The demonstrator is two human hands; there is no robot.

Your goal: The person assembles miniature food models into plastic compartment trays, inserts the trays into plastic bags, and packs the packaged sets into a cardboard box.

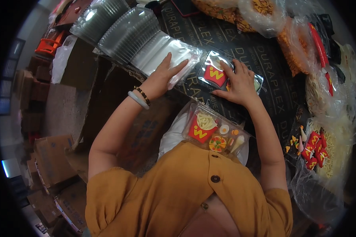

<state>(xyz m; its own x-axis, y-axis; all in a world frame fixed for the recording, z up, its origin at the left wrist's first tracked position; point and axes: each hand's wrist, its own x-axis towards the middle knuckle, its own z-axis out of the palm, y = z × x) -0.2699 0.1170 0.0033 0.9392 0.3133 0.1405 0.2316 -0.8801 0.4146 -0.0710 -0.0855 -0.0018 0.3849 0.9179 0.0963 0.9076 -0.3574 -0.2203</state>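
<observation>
My left hand (159, 77) lies with its fingers spread on a stack of clear plastic bags (154, 53). My right hand (240, 83) is spread over a clear toy-food package (214, 73) on the dark table. A red toy fries carton with a yellow mark shows inside it; my fingers and palm cover its right part. A second clear toy-food package (201, 130) rests on my lap. It holds a red carton of toy fries, a toy egg, a toy pizza and a toy ice-cream cone.
Stacked clear plastic trays (128, 33) stand at the far left of the table (271, 75). Bags of orange toy pieces (294, 47) line the back right. Right of me are red toy cartons (315, 148) and pale toy fries (329, 154). Cardboard boxes (55, 154) stand left.
</observation>
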